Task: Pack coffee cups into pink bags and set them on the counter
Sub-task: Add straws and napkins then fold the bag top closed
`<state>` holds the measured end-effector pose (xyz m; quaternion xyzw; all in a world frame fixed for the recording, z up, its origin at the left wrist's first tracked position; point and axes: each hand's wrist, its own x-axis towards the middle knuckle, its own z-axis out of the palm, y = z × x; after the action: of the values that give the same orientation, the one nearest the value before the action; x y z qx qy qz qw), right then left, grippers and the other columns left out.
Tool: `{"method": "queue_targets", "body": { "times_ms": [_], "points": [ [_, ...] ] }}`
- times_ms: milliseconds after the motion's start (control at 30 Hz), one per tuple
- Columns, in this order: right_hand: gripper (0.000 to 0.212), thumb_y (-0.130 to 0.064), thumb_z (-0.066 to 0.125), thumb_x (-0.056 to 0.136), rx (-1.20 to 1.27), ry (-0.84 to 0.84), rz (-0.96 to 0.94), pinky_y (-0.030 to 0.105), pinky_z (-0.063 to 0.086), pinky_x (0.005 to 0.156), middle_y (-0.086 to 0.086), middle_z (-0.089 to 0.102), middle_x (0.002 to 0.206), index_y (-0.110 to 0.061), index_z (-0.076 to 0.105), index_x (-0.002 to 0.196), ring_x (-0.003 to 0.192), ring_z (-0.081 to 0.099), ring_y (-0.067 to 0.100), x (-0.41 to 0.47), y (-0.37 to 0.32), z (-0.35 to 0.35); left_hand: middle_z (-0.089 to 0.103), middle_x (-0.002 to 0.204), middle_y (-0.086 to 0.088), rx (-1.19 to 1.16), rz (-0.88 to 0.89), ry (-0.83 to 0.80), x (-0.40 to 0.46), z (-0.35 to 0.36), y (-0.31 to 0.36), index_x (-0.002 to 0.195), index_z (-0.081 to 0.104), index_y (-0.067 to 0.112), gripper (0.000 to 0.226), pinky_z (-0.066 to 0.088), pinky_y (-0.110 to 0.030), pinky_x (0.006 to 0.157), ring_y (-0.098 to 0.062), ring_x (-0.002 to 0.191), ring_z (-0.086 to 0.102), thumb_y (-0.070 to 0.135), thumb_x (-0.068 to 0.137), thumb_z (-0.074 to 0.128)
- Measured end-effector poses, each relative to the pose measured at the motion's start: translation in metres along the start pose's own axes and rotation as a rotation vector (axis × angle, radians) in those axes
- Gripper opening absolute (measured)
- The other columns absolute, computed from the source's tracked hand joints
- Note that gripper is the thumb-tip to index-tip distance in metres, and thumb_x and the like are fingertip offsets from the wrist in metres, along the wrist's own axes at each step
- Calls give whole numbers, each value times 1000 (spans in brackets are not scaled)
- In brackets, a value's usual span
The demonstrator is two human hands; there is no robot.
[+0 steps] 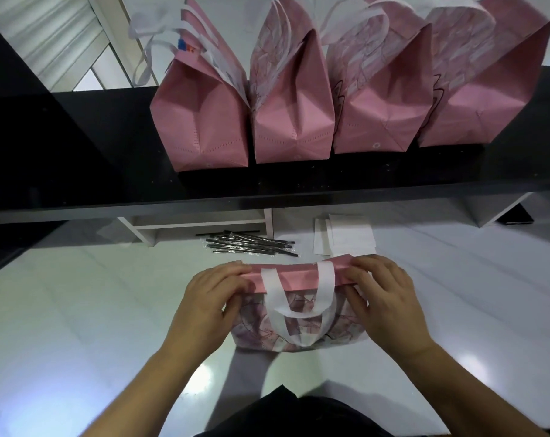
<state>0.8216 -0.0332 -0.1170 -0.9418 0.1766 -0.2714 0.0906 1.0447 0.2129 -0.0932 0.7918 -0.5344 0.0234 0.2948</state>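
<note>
A pink bag (298, 279) with white handles stands on the white table in front of me, its top edge folded over. My left hand (209, 305) pinches the left end of the fold and my right hand (385, 299) pinches the right end. Whatever is inside the bag is hidden. Several pink bags (294, 121) stand side by side on the black counter (78, 184) above.
A bundle of wrapped black straws (250, 246) lies on the table behind the bag. White paper slips (346, 236) lie to its right. A white shelf bracket (201, 223) sits under the counter's edge.
</note>
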Motion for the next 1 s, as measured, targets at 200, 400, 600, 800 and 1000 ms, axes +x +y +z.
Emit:
{"method": "queue_targets", "body": {
  "times_ms": [200,400,600,800,1000],
  "points": [
    [18,-28,68,96,20,-22,0,42,52,94,2,67,119,-14,71,108,112,59,27,0,2,-1,62,128,16,63,38,-73,3,-2,-5,102,67,31,12,34,-27,99,-12,115,59,34,92,61],
    [13,-18,67,97,57,-32,36,44,52,86,2,66,111,-15,63,108,103,57,26,8,-2,-7,64,113,5,120,70,-94,10,-2,1,121,62,33,34,38,-33,92,-18,104,57,16,92,58],
    [20,-26,69,93,50,-199,-63,34,47,86,-7,65,109,-24,70,113,101,54,18,33,-10,-20,71,102,9,263,108,-213,38,-11,24,105,77,24,37,45,-36,87,-19,95,63,30,81,49],
    [17,-20,79,75,-8,-358,-168,34,51,71,-4,70,93,-18,77,91,83,59,22,61,-35,-22,65,66,8,368,129,-323,70,0,63,70,72,23,11,44,-27,55,-22,62,63,25,63,79],
    [8,-9,73,77,9,-383,-145,35,53,61,-1,69,79,-13,76,82,71,60,24,64,-32,-23,60,56,8,394,111,-297,75,8,64,60,69,23,17,34,-22,50,-20,53,58,17,54,84]
  ]
}}
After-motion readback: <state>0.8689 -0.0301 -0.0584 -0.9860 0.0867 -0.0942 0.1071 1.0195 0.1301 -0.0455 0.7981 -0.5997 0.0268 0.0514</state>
